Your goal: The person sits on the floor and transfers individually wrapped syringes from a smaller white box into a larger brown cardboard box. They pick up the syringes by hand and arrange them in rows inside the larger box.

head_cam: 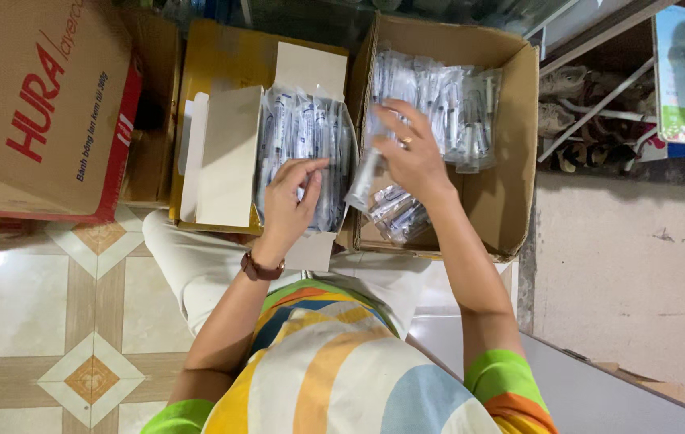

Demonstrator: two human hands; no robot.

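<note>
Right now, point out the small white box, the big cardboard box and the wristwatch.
small white box point(228, 157): head view, open flap.
big cardboard box point(496, 193): head view, bare inner wall.
wristwatch point(260, 268): head view, brown strap.

I wore a short-sleeved top in broad curved bands of orange, yellow, white, pale blue and dark blue, with bright green cuffs. A brown strap with a small dark fitting circled my left wrist point(261, 268). A ring sat on a finger of my right hand point(408, 153). My trousers were white.
</note>
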